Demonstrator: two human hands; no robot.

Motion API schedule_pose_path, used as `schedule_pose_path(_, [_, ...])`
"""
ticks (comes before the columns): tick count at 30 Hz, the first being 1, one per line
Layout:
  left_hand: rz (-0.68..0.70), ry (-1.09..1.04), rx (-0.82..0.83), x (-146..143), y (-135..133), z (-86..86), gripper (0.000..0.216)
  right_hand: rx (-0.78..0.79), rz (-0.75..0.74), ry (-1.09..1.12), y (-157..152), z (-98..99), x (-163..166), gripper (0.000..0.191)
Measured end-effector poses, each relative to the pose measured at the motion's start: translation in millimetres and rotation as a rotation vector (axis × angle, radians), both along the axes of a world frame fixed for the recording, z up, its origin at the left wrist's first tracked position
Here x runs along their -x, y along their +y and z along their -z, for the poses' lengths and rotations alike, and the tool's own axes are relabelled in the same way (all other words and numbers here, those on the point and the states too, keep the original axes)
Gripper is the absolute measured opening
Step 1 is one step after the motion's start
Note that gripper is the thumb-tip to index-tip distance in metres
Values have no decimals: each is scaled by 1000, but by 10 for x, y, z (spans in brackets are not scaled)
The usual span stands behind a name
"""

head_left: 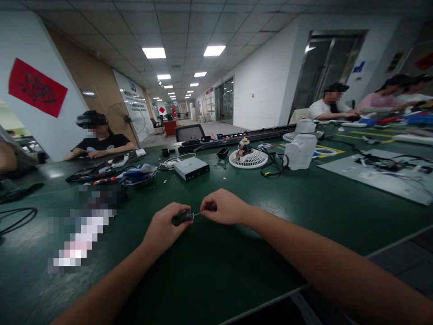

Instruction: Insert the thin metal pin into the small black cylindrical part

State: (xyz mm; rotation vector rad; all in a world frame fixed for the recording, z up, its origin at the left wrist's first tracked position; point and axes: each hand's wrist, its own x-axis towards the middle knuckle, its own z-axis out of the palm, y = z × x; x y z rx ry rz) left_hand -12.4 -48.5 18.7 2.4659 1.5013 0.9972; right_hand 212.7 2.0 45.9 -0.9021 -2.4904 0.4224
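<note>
My left hand is closed around a small dark cylindrical part with a thin metal pin sticking out to the right. My right hand pinches something small and dark at the end of that pin; what it is I cannot make out. Both hands hover just above the green table, close together near its middle. Both forearms reach in from the bottom edge.
A grey drive box, a white fan grille with a motor, a white fan body, cables and a bowl of tools lie farther back. A pixelated patch covers the left. Other people sit at the left and far right.
</note>
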Motion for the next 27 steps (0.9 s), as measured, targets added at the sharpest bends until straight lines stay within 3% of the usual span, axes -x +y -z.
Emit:
schedule_pose_path(3, [-10, 11, 6, 3, 1, 6, 31, 23, 72, 34, 15, 5, -3, 14])
schedule_pose_path(7, [8, 20, 17, 5, 5, 17, 29, 145, -22, 25, 33, 17, 5, 13])
schedule_pose_path(10, [17, 27, 17, 3, 1, 11, 28, 142, 51, 36, 38, 30, 15, 13])
schedule_pose_path(14, [39, 43, 56, -18, -15, -8, 24, 177, -24, 25, 39, 43, 20, 14])
schedule_pose_path(16, [31, 40, 52, -34, -20, -14, 25, 120, 42, 19, 35, 46, 24, 14])
schedule_pose_path(19, [-15, 43, 42, -45, -12, -8, 26, 2, 218, -58, 25, 38, 35, 14])
schedule_pose_path(22, [-85, 62, 40, -24, 13, 9, 26, -11, 320, -128, 14, 12, 44, 18])
schedule_pose_path(27, [-195, 78, 22, 25, 62, 38, 29, 122, 219, 35, 0, 33, 89, 29])
